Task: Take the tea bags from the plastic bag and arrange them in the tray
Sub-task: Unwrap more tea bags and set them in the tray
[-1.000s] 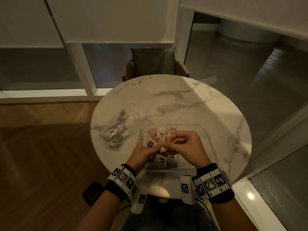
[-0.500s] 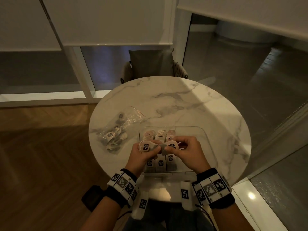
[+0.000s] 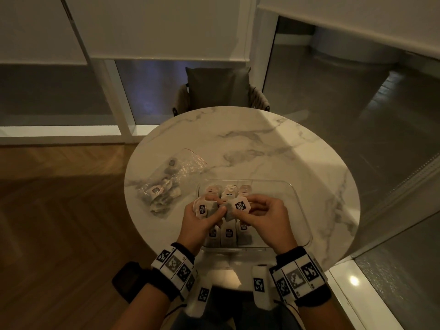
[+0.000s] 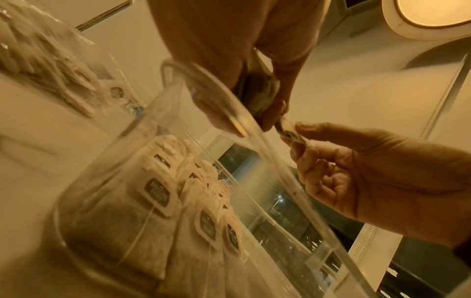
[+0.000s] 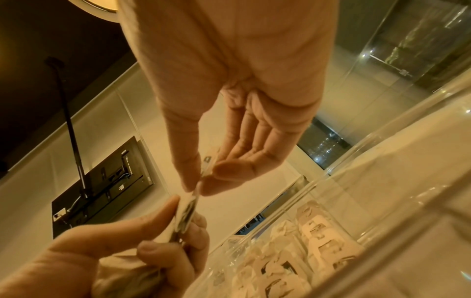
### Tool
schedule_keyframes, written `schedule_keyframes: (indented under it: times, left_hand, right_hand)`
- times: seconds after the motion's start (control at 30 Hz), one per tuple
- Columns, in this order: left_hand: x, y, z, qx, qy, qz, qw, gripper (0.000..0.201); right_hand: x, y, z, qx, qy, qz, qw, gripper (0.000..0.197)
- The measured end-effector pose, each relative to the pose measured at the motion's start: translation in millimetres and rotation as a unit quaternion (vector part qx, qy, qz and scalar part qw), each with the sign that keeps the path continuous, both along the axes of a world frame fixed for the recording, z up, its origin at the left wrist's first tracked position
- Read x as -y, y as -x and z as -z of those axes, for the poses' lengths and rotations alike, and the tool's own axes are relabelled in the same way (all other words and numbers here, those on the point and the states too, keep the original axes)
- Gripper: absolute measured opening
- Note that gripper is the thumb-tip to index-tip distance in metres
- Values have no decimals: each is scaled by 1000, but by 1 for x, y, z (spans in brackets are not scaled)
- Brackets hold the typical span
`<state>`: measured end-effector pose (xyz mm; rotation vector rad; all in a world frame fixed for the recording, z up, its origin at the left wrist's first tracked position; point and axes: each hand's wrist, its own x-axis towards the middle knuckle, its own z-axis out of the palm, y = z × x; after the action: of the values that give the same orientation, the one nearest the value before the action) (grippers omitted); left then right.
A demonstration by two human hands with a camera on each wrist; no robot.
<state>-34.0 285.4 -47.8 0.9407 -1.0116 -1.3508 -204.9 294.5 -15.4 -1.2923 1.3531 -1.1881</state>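
Both hands hover over the clear plastic tray (image 3: pixel 300 210), where several tea bags (image 3: pixel 228 234) lie in rows at its left side. My left hand (image 3: pixel 215 211) grips a small bunch of tea bags (image 3: pixel 203 208). My right hand (image 3: pixel 247 210) pinches one tea bag (image 3: pixel 240 206) by thumb and forefinger, close to the bunch. In the left wrist view the bunch (image 4: pixel 262 92) sits in the left hand, and the right hand (image 4: pixel 293 133) pinches the single bag (image 4: pixel 286 128). The plastic bag (image 3: pixel 171 177), with more tea bags inside, lies left of the tray.
The round marble table (image 3: pixel 262 144) carries the tray near its front edge and the bag at the left. A chair with a dark cushion (image 3: pixel 217 89) stands behind the table. Wooden floor lies to the left, and glass panels to the right.
The hands were pressed together over the tray. The right hand has drawn one tea bag out of the left hand's bunch, and its label now faces up.
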Motion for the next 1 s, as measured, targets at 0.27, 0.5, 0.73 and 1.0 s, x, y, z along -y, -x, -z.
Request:
schedule_keyframes:
  times: [0.27, 0.5, 0.73, 1.0]
  left_hand:
    - [-4, 3, -7, 18, 25, -1, 1000, 17]
    - [-4, 4, -8, 7, 30, -9, 999, 31]
    - [-4, 2, -4, 6, 23, -28, 999, 26]
    - [-5, 4, -8, 3, -6, -28, 1000, 41]
  right_hand:
    - [-3, -2, 1, 45, -19, -35, 998, 46]
    - [-7, -6, -2, 38, -8, -48, 998, 59]
    - [-6, 0, -7, -4, -10, -63, 998, 46]
    - [16, 17, -35, -160, 59, -59, 984, 5]
